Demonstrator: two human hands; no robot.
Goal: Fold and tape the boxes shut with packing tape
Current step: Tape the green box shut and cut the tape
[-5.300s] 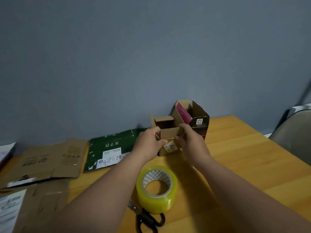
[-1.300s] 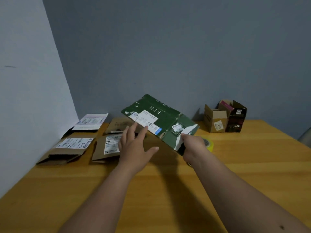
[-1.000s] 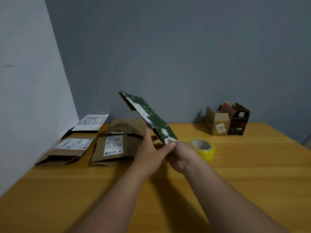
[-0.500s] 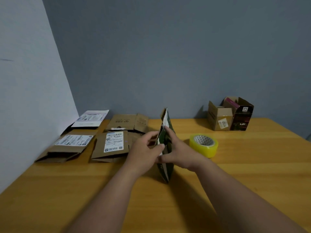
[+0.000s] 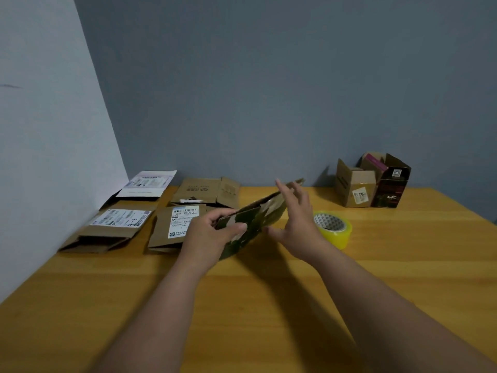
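The left hand is gripping the near left end of the flattened green box, thumb curled over its top face and fingers underneath. The box is tilting above the wooden table, its far end rising toward 1 o'clock; motion blur is softening its edges. The right hand is spreading wide with straight fingers against the box's right side, holding nothing.

Just beside the right hand at 3 o'clock, a yellowish roll of packing tape is lying flat on the table. At 2 o'clock, against the grey wall, a small brown box is standing with flaps up, touching a dark box on its right. From 9 to 11 o'clock, four flattened cardboard boxes are lying: one with a label marked 4-3, one labelled just behind the left hand, a plain one, and a white-topped one by the left wall. Bare tabletop is stretching toward the near edge at 6 o'clock and out to the right.
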